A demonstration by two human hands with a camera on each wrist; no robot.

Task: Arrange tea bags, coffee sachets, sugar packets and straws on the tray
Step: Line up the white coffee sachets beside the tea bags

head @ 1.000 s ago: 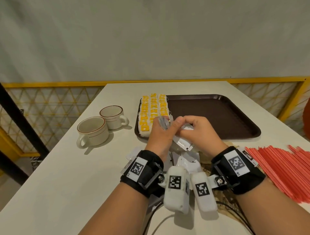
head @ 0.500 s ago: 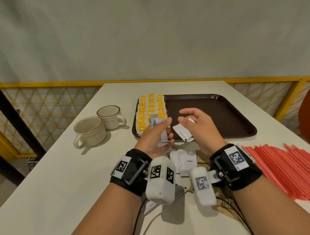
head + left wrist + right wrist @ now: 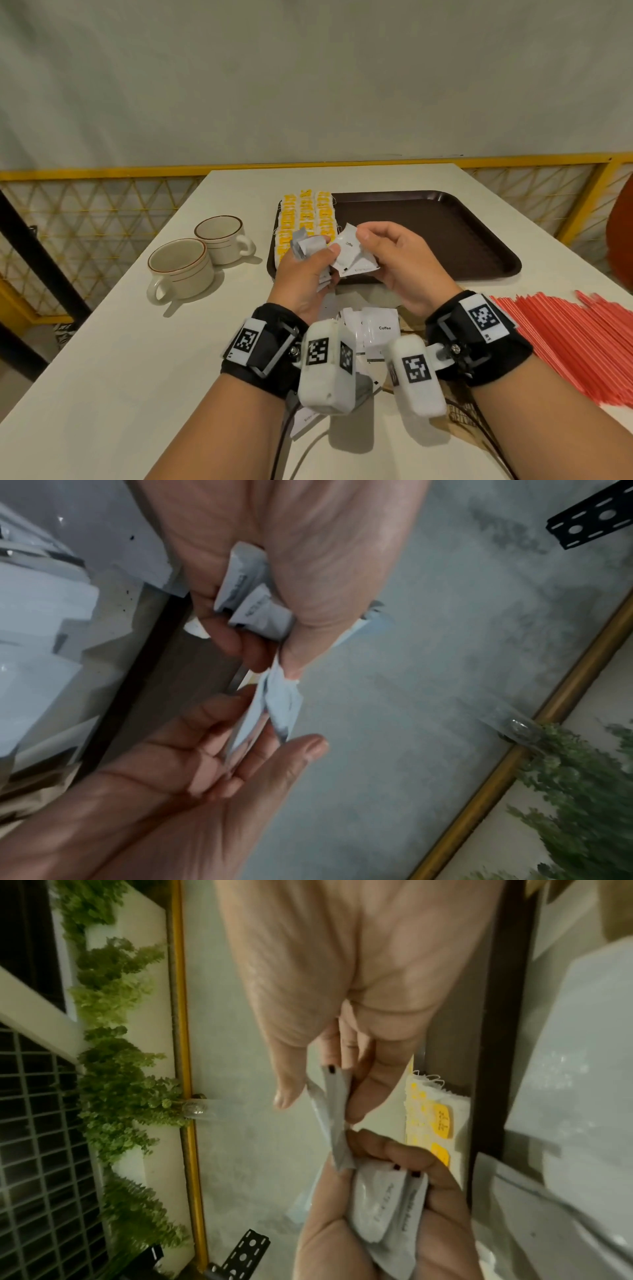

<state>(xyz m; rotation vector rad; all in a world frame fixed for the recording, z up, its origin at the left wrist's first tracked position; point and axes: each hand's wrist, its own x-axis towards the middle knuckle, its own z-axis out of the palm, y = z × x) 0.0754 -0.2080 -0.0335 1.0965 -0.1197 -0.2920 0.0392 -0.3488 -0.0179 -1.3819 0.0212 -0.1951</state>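
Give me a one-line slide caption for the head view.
Left hand grips bunched coffee sachets; right hand pinches one sachet above the tray.

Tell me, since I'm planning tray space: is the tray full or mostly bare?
Mostly bare. Yellow tea bags fill only the left end of the tray; the rest shows dark bare surface.

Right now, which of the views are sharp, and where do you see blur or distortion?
Head view: mostly sharp, the word Coffee readable on a sachet, table edges splayed by the wide lens. Left wrist view: soft, print on held sachets smeared. Right wrist view: dim, plants blurred.
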